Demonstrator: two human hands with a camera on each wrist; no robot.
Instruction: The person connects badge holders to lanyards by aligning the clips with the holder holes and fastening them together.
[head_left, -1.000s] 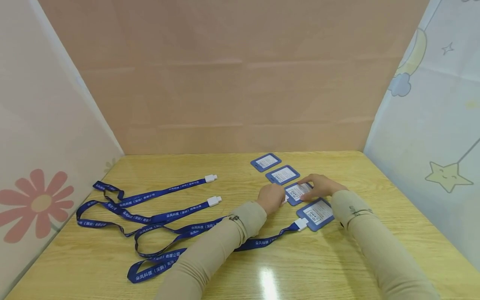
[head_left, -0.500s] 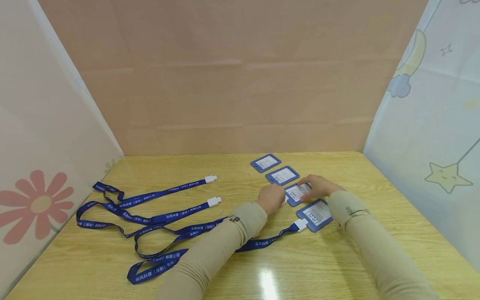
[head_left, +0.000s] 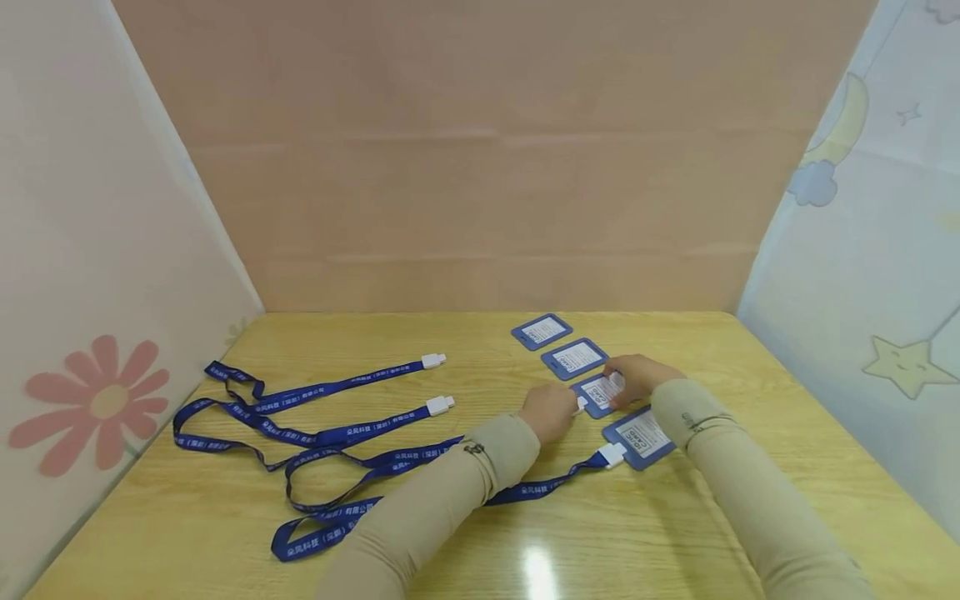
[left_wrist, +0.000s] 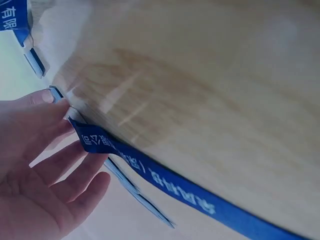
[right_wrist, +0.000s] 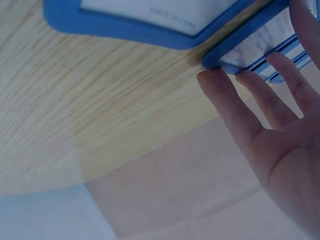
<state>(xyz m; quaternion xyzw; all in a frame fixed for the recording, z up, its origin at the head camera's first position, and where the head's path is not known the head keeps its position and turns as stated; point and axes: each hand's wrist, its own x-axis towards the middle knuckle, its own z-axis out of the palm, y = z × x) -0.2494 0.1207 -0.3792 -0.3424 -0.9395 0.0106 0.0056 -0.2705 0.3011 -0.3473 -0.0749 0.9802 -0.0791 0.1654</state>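
My left hand [head_left: 549, 412] pinches the end of a blue lanyard [left_wrist: 165, 180] by its white clip [head_left: 581, 405]. The clip lies at the slotted end of a blue ID card holder [head_left: 597, 392]. My right hand [head_left: 637, 375] grips that holder near its other end, with the thumb and fingers at its edges, as the right wrist view shows with the holder [right_wrist: 255, 42]. Just in front lies a second card holder [head_left: 642, 437], whose slotted end meets another lanyard's white clip [head_left: 613, 453].
Two more card holders [head_left: 574, 358] lie behind the hands, towards the back of the wooden table [head_left: 360, 342]. At left, two lanyards [head_left: 375, 428] stretch out with their white clips pointing right. Lanyard loops [head_left: 315, 542] lie in front. Printed panels [head_left: 900, 275] enclose the sides.
The head view has shifted slightly, moving everything right and down in it. Against the other holders, the gripped card holder has slid left, closer to the clip in my left hand.
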